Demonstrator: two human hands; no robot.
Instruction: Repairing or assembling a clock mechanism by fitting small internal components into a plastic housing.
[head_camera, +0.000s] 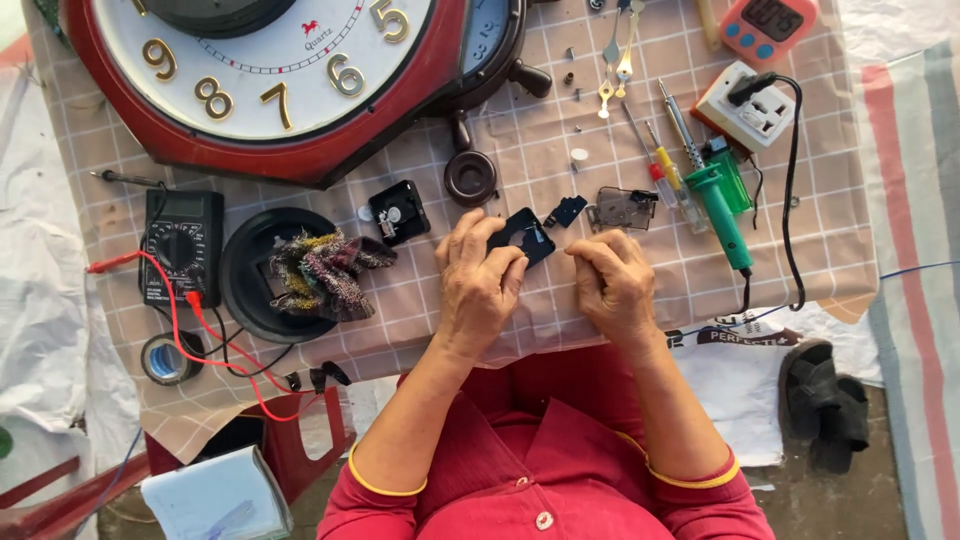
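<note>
Left hand (478, 275): gripping a small black plastic plate (524, 234), fingers curling over its near edge and pinching it.
Right hand (612, 275): curling into a loose fist just right of the plate; whether the fingers are pinching anything I cannot tell.
Black plate: sitting at the middle of the bench (600, 300), tilting between the two hands, left one touching it.
Nearby parts: a small black piece (566, 210) lying just beyond the plate; a clear plastic movement housing (620, 208) lying to its right; a black square movement block (399, 212) lying to the left.
Far side: a red-framed wall clock (270, 80) lying face up, its loose hands (616, 60) resting to its right.
Right side: a green soldering iron (722, 210) and screwdrivers (662, 165) lying beside a white socket block (748, 105).
Left side: a black multimeter (181, 245) with red leads, a black round dish (262, 275) holding a wiry scrubbing tangle (322, 272), and a tape roll (170, 358) at the near edge.
</note>
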